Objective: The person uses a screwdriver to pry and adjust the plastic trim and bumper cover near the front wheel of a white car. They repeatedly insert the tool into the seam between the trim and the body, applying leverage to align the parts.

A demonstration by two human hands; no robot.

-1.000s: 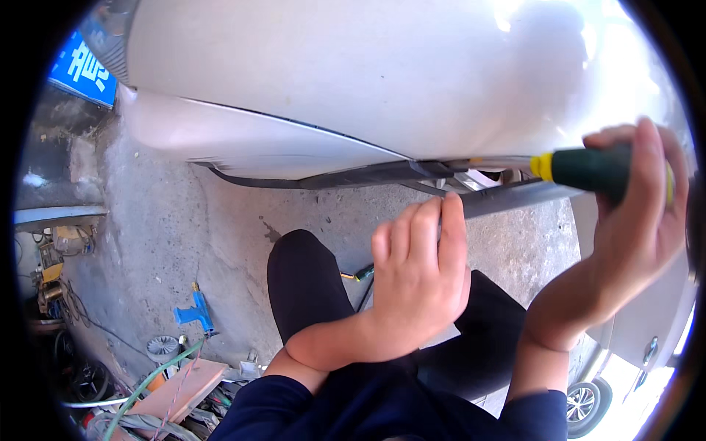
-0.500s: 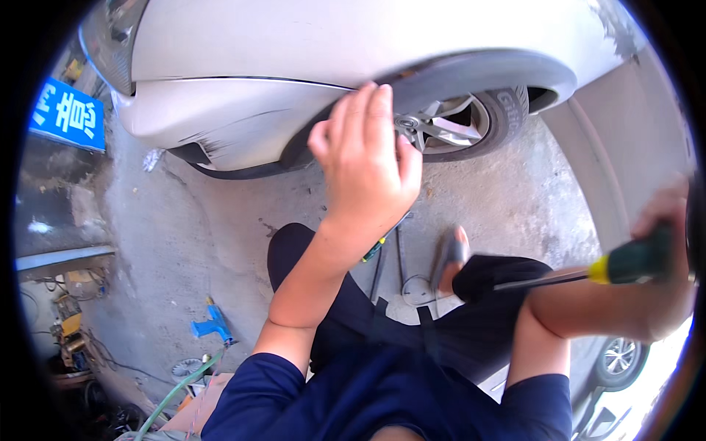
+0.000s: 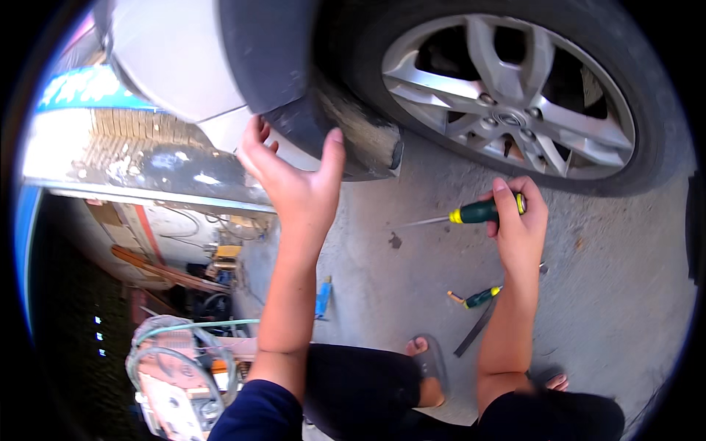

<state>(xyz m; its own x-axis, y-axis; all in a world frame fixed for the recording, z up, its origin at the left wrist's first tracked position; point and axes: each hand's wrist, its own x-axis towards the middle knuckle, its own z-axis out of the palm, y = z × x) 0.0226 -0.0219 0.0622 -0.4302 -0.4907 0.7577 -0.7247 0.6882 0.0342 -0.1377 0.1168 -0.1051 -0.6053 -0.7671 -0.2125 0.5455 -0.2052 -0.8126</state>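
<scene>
My right hand is closed round the dark green and yellow handle of a screwdriver. Its thin metal shaft points left, over the concrete below the wheel. Thumb and fingers apart, my left hand is raised at the lower edge of the white car's bumper, beside the dark wheel arch trim. Whether its fingertips touch the bumper I cannot tell. To the right of the trim stands the car's wheel, with a silver spoked rim and black tyre.
On the concrete floor near my feet lie a second green and yellow screwdriver and a dark flat strip. A blue air gun lies farther left. Beside my left arm stands a pinkish machine with a green hose.
The view has swung closer to the wheel and bumper. My right hand has brought the screwdriver from the far right to below the wheel. My left hand's fingers have spread at the bumper's edge.
</scene>
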